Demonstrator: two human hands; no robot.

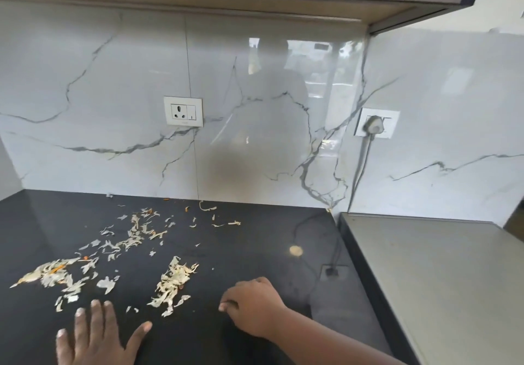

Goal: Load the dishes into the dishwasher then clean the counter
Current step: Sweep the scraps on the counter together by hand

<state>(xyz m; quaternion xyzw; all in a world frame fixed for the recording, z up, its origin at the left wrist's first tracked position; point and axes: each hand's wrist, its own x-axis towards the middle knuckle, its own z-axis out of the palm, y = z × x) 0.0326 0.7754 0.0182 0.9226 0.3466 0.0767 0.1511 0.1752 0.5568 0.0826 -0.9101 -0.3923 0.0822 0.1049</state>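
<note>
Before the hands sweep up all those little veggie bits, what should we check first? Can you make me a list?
1. Scraps still to gather: yes, vegetable scraps lie scattered over the black counter. Not ok yet.
2. Left hand free: flat, fingers spread. Ok.
3. Right hand free: fingers curled at the counter; whether they pinch a bit, cannot tell.
4. Cloth or bin in reach: none in view. Not ok.
5. Cord from the plug clear of the mess: it hangs in the corner, away from the scraps. Ok.
</note>
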